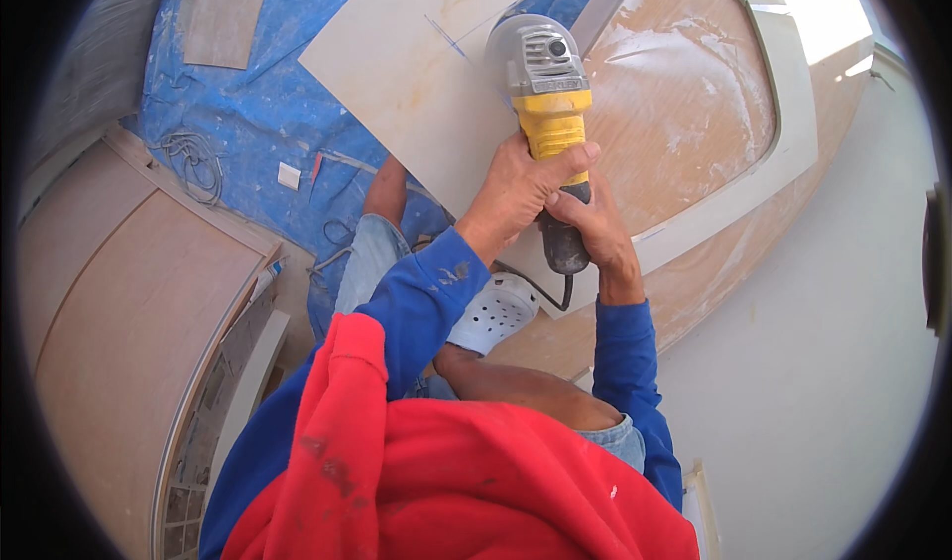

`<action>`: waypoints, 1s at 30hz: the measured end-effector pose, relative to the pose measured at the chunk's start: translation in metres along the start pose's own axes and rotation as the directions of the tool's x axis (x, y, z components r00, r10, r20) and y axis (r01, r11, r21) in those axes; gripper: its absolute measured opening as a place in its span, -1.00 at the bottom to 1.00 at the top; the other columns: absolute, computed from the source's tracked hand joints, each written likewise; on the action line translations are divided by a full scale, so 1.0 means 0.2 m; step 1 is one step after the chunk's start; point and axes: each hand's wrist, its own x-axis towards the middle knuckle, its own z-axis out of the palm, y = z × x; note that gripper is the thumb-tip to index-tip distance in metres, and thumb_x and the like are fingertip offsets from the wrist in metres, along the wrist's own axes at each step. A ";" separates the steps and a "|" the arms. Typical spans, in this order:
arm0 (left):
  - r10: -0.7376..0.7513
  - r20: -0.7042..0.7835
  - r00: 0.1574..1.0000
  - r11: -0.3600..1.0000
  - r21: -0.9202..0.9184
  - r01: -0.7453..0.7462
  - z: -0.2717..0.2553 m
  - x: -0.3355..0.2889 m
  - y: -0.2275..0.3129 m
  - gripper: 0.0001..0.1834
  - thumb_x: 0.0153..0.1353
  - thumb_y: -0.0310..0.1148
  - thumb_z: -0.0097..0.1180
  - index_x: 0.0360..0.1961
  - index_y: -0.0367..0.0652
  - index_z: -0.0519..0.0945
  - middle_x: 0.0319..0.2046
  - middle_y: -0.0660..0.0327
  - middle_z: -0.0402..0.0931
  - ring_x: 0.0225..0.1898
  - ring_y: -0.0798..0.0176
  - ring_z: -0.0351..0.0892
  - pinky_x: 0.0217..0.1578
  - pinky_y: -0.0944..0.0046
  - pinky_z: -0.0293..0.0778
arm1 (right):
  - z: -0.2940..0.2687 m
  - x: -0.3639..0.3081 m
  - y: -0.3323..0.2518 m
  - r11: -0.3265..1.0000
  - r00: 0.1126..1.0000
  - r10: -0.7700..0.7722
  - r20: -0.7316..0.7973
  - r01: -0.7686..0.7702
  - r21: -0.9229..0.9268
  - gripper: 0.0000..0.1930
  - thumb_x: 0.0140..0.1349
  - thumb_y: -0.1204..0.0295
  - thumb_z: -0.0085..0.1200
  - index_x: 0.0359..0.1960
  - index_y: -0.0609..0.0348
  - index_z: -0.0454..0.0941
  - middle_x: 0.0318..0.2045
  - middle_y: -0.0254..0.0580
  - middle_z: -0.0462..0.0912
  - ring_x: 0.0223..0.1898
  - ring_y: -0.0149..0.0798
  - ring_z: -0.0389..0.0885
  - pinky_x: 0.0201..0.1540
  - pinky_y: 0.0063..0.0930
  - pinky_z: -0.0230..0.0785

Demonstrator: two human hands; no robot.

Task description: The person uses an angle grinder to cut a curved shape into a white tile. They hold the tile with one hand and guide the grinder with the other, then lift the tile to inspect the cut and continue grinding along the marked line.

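Both of my hands are closed round a yellow and black angle grinder [553, 114] with a grey head and a rounded guard. My left hand [511, 188] wraps the yellow body just behind the head. Further back, my right hand [595, 218] grips the black rear handle, its thumb close to the left one. The grinder's head lies over a pale flat panel [407, 74] marked with a few pen lines; whether the disc touches it is hidden. A black cord [540, 292] runs from the handle's end down past my white clog [491, 312].
Beneath the panel is a wooden board [684, 94] smeared with white dust, framed by a pale cut-out border [793, 153]. A dusty blue tarp [228, 114] covers the floor at left, with coiled cable [193, 168] on it. A curved wooden cabinet [129, 332] stands at left.
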 end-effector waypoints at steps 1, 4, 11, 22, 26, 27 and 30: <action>0.001 -0.001 1.000 1.000 0.001 -0.001 0.00 0.00 0.00 -0.20 0.27 0.13 0.47 0.29 -0.29 0.59 0.07 0.06 0.63 0.10 0.18 0.66 0.07 0.14 0.58 | 0.00 0.00 0.00 1.000 1.000 -0.005 0.001 0.005 -0.002 -0.30 0.27 0.17 0.44 0.37 0.28 0.51 0.08 -0.22 0.69 0.08 -0.34 0.64 0.17 -0.37 0.50; -0.002 -0.003 1.000 1.000 0.006 0.002 0.00 0.00 0.00 -0.21 0.27 0.12 0.47 0.29 -0.29 0.59 0.07 0.07 0.64 0.10 0.18 0.66 0.07 0.14 0.58 | 0.00 0.00 0.00 1.000 1.000 0.001 -0.002 -0.001 -0.009 -0.29 0.27 0.16 0.44 0.37 0.28 0.51 0.09 -0.21 0.69 0.09 -0.34 0.64 0.17 -0.36 0.50; -0.004 0.006 1.000 1.000 0.011 0.004 -0.01 0.01 0.01 -0.26 0.27 0.10 0.47 0.25 -0.27 0.61 0.04 0.09 0.64 0.07 0.20 0.66 0.04 0.14 0.58 | 0.00 0.00 -0.01 0.999 1.000 -0.011 -0.018 0.011 -0.032 -0.28 0.25 0.19 0.43 0.38 0.30 0.50 0.11 -0.18 0.70 0.11 -0.31 0.64 0.21 -0.34 0.49; -0.008 0.005 1.000 1.000 0.022 0.008 -0.01 0.01 0.00 -0.22 0.27 0.12 0.47 0.28 -0.28 0.59 0.06 0.06 0.64 0.09 0.17 0.67 0.04 0.13 0.59 | -0.01 0.00 0.00 0.999 1.000 0.008 -0.003 -0.008 -0.038 -0.28 0.24 0.18 0.43 0.36 0.30 0.51 0.09 -0.16 0.70 0.09 -0.30 0.65 0.19 -0.34 0.50; -0.015 0.011 1.000 1.000 0.026 0.015 -0.02 0.01 0.00 -0.21 0.26 0.12 0.47 0.28 -0.28 0.59 0.06 0.06 0.64 0.09 0.17 0.67 0.05 0.12 0.59 | 0.00 0.00 0.00 0.999 1.000 -0.004 -0.008 0.003 -0.039 -0.29 0.24 0.18 0.43 0.36 0.30 0.51 0.10 -0.15 0.70 0.10 -0.29 0.65 0.20 -0.34 0.50; -0.018 0.013 1.000 0.999 0.028 0.018 -0.02 0.01 0.00 -0.21 0.26 0.12 0.48 0.28 -0.28 0.60 0.06 0.06 0.64 0.09 0.17 0.67 0.05 0.12 0.59 | 0.00 0.00 0.00 0.999 1.000 -0.005 -0.012 0.004 -0.036 -0.29 0.24 0.18 0.43 0.36 0.30 0.51 0.10 -0.15 0.70 0.10 -0.30 0.64 0.20 -0.34 0.50; -0.014 0.014 1.000 1.000 0.018 0.014 -0.02 0.01 0.00 -0.21 0.26 0.13 0.48 0.27 -0.28 0.60 0.05 0.07 0.64 0.08 0.17 0.67 0.05 0.13 0.59 | 0.00 0.00 0.00 0.999 1.000 -0.006 -0.014 0.005 -0.041 -0.28 0.24 0.17 0.43 0.36 0.30 0.51 0.11 -0.15 0.69 0.11 -0.30 0.64 0.20 -0.34 0.50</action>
